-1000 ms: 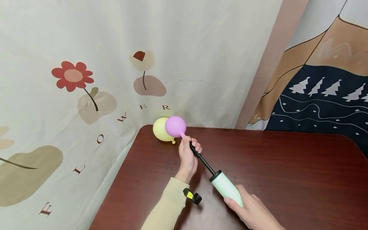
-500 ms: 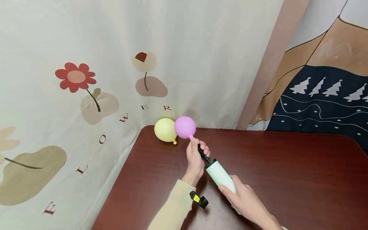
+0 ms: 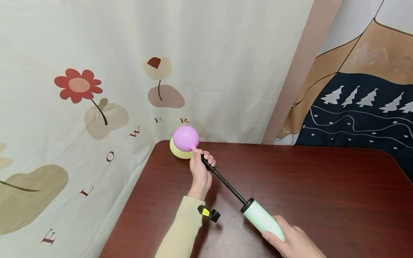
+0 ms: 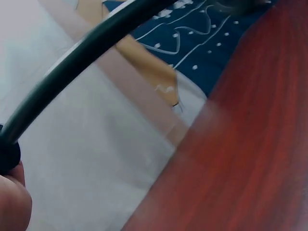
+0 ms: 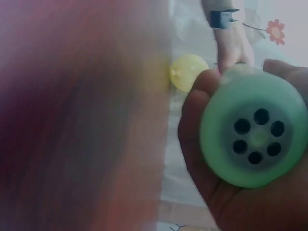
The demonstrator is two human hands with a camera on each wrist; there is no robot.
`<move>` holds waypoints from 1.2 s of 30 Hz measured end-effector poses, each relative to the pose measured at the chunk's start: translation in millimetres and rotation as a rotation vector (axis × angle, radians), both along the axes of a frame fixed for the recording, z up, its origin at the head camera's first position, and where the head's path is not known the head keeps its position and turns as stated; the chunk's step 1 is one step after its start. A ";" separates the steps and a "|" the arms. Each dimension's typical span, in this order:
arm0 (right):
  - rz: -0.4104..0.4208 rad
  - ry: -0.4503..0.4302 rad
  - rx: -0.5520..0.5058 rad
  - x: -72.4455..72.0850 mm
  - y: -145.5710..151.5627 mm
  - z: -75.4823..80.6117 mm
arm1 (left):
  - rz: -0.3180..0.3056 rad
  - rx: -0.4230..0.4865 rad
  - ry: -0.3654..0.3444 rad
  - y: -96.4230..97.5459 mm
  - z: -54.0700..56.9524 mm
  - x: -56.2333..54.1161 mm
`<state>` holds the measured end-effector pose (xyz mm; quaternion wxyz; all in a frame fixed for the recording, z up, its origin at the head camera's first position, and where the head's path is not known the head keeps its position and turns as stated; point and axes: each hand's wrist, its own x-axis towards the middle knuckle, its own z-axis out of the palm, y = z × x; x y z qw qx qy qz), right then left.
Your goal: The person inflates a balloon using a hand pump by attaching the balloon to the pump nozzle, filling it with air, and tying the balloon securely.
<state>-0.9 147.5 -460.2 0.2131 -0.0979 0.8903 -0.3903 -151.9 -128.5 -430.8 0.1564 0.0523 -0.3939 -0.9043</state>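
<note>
My left hand (image 3: 200, 171) grips the black front end of a balloon pump, its thumb at the neck of a purple balloon (image 3: 186, 138) fitted there. My right hand (image 3: 295, 239) wraps round the pump's mint-green barrel (image 3: 264, 219), near the lower right. Between the hands the black rod (image 3: 229, 186) shows at length. In the right wrist view the barrel's round end (image 5: 255, 132) with several dark holes faces the camera, fingers curled about it. The left wrist view shows the black rod (image 4: 72, 72) crossing, with only a bit of the left hand (image 4: 14, 199) at the edge.
A tied yellow balloon (image 5: 188, 72) lies at the table's far left corner, partly covered by the purple one in the head view. The brown wooden table (image 3: 306, 179) meets a pale flower-printed curtain (image 3: 226, 71) behind. A dark tree-printed cloth (image 3: 361, 111) hangs at right.
The pump was pushed together half a second ago; now its barrel is drawn back and the rod is long again. The purple balloon has swung left over the yellow one and looks slightly larger.
</note>
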 end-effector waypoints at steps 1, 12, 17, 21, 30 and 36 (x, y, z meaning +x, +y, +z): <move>-0.002 -0.016 0.010 -0.4 1.0 0.1 | 0.002 0.000 0.003 -0.2 0.0 0.4; -0.044 0.113 0.000 -12.2 -14.8 1.2 | -0.052 -0.010 0.013 32.7 -9.8 13.2; -0.089 0.232 -0.026 -24.6 -29.8 6.2 | -0.116 -0.030 0.004 55.9 -15.2 22.3; -0.107 0.296 -0.057 -33.4 -36.0 9.3 | -0.125 -0.058 -0.013 66.1 -18.1 26.5; -0.117 0.227 -0.100 -27.7 -39.4 9.9 | -0.073 -0.046 0.004 48.6 -8.7 14.4; -0.090 0.112 -0.079 -15.5 -25.8 7.1 | -0.060 -0.022 0.009 32.0 -5.6 9.1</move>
